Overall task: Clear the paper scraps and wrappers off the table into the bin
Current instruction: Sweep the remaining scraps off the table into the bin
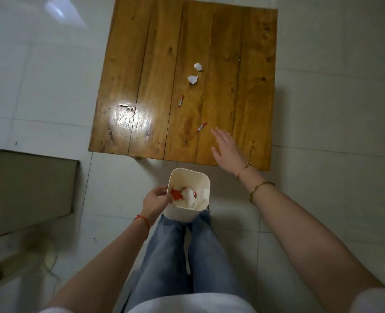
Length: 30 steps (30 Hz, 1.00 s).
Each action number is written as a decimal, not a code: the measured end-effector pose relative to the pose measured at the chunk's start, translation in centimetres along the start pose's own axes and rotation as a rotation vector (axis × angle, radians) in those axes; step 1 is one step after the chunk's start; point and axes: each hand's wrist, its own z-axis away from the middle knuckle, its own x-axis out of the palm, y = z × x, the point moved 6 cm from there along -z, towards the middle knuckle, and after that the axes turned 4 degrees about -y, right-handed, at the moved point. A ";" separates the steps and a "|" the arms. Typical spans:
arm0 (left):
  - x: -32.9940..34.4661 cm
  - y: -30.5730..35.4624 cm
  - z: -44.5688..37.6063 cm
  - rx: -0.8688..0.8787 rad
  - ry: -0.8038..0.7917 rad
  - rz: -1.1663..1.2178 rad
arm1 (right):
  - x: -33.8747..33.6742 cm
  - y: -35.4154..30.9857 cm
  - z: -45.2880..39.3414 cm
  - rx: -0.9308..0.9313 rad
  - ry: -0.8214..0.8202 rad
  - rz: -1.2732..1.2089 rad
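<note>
A white bin (188, 177) stands on the floor just before the wooden table (155, 64); red and white scraps (184, 195) lie inside it. My left hand (155, 199) grips the bin's left rim. My right hand (226, 146) hovers flat over the table's near right part, fingers apart and empty. A red-and-white wrapper strip (202, 126) lies just left of its fingertips. Another red-and-white strip (181, 101) lies farther in. Two torn white paper scraps (193, 79) (198, 66) lie near the table's middle.
A beige box-like piece of furniture (26, 188) stands at the left on the pale tiled floor (333, 109). My legs in blue jeans (175, 256) are right behind the bin. A cable (51, 267) lies on the floor at the lower left.
</note>
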 end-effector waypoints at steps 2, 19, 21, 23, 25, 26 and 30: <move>0.1 -0.7 -1.9 -0.010 0.010 -0.004 | 1.2 0.1 -2.8 -0.010 -0.024 0.023; 2.3 -3.2 -13.1 -0.089 0.010 0.061 | 10.1 1.9 -8.8 -0.234 -0.080 0.235; 2.3 -2.8 -13.5 -0.081 0.023 0.072 | 11.8 1.4 -6.4 -0.367 -0.142 0.344; 2.3 -2.4 -13.8 -0.063 0.037 0.076 | 13.6 1.0 -3.9 -0.477 -0.205 0.379; 2.3 -1.9 -13.8 -0.049 0.036 0.078 | 15.0 0.7 -2.1 -0.567 -0.252 0.364; 2.2 -1.8 -13.8 -0.044 0.036 0.075 | 15.4 0.5 -1.5 -0.600 -0.267 0.347; 1.9 -1.2 -14.0 -0.025 0.040 0.051 | 13.9 0.2 -2.2 -0.577 -0.197 0.234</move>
